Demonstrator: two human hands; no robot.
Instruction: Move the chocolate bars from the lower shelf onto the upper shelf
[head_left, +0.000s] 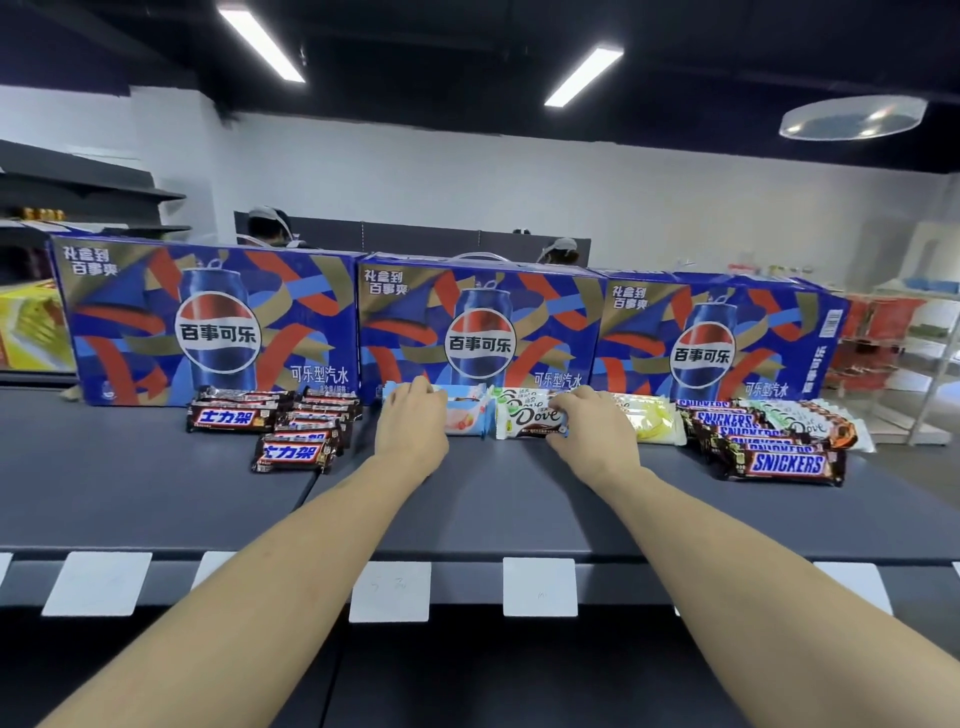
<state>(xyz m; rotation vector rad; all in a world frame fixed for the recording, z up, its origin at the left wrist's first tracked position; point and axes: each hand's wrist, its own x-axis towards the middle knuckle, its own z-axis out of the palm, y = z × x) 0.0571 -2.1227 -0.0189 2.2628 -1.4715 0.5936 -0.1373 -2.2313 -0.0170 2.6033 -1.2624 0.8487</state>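
Squaring the Dove bar (529, 415) against the cola boxes (480, 332) is advised; right hand (587, 415) pinches it, left hand (413, 415) rests on the blue bar (467, 415).

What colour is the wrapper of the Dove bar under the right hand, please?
White with green, seen in the head view: Dove bar, right hand.

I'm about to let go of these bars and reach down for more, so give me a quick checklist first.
1. Right hand pinches the white Dove bar, which lies flat on the upper shelf: ok.
2. Left hand rests on the light blue bar: ok.
3. Both bars well back from the shelf's front edge: ok.
4. Both bars sit in front of the Pepsi boxes: ok.
5. Bare shelf between the Snickers piles: ok.
6. Bars left on the lower shelf: cannot tell.
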